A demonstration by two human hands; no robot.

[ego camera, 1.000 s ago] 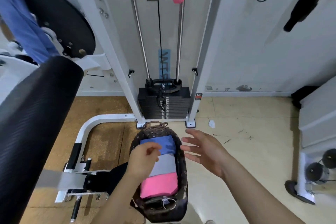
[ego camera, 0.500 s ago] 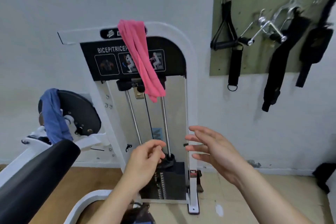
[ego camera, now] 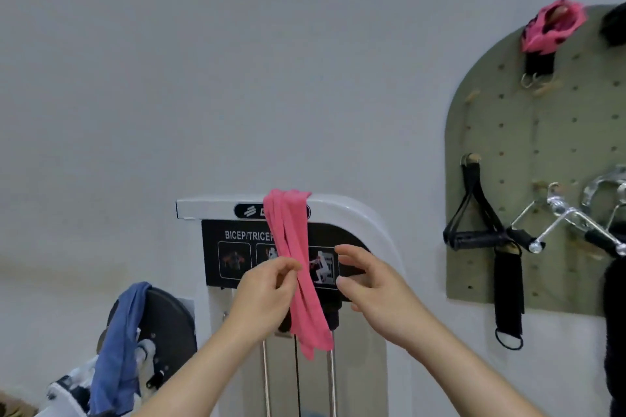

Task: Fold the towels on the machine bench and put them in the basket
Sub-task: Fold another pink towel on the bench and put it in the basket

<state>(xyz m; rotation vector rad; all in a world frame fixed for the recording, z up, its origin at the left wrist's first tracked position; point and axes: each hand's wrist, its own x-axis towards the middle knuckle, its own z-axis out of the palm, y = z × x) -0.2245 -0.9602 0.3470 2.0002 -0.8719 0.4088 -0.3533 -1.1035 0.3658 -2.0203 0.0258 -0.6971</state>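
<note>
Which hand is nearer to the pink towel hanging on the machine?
Left. The left hand touches the pink towel at its left edge; the right hand is open, just right of it, with a gap.

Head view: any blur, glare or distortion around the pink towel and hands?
Head view: even, soft light, no glare on the pink towel; left hand and right hand slightly soft, placard text readable; wide-angle distortion makes the pegboard lean at the right edge.

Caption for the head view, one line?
Left hand pinches pink towel hung over the machine; right hand open beside it.
</note>
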